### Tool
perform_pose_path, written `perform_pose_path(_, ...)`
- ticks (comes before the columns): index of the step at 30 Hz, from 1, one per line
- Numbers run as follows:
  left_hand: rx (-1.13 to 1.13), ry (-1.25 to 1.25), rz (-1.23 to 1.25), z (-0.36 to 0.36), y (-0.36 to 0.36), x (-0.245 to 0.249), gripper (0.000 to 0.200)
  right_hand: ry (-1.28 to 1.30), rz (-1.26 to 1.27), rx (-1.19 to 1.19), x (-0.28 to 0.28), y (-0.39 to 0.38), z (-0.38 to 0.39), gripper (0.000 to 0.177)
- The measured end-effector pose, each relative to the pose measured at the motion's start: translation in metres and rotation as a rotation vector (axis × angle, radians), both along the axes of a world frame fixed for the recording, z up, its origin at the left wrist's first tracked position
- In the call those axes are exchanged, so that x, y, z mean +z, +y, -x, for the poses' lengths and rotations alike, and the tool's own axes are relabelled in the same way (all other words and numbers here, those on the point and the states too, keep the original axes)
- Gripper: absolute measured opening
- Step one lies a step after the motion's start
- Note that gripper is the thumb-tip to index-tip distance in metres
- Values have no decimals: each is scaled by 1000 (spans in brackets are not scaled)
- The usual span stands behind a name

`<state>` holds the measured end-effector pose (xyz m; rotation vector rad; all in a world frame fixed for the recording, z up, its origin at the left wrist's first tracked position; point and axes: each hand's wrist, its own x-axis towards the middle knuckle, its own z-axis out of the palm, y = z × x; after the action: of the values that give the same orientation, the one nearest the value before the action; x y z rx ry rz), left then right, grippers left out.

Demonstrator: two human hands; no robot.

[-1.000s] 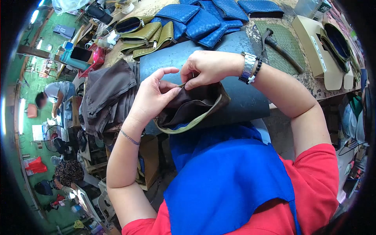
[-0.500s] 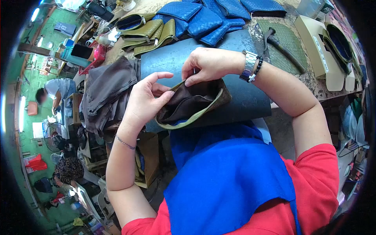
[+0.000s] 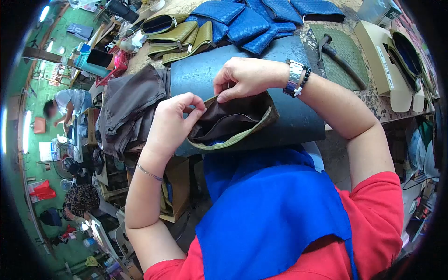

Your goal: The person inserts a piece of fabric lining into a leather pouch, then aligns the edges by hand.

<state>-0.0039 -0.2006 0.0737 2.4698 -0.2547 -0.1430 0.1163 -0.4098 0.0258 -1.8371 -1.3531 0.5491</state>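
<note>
An olive pouch with a dark brown lining [image 3: 233, 123] lies with its mouth open towards me, over the near edge of a dark work mat [image 3: 298, 102]. My left hand [image 3: 179, 114] pinches the pouch's rim at its upper left corner. Close beside it, my right hand [image 3: 242, 79] grips the same rim between thumb and fingers. Dark brown cloth pieces [image 3: 133, 102] are stacked left of the mat. Beyond it lie olive zip pouches [image 3: 179, 37] and blue woven pouches [image 3: 247, 25].
A hammer [image 3: 343, 63] rests on a green woven piece [image 3: 326, 39] at the right. Farther right stands a cardboard box [image 3: 375, 56] with another olive pouch [image 3: 406, 58]. A red basket [image 3: 119, 65] is at the left. Two other people are far left.
My left hand's fingers have closed onto the rim, nearer my right hand. The right hand keeps its grip on the rim. The view has shifted slightly.
</note>
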Motion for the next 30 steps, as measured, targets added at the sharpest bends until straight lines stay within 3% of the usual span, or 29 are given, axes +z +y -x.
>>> perform_pose_path(5, -149, -233, -102, 5, 2, -5, 9, -24, -34, -35, -6, -1, 2, 22)
perform_pose_path(12, -62, -391, -45, 15, 3, -20, 10, -28, -51, -49, -6, -2, 2, 22)
perform_pose_path(21, 225, -187, 252, 21, 2, -33, 9, -31, -13, -28, -1, -1, 6, 26)
perform_pose_path(30, 231, -175, 232, 21, 0, -30, 9, -16, -50, 9, -1, 8, 6, 24)
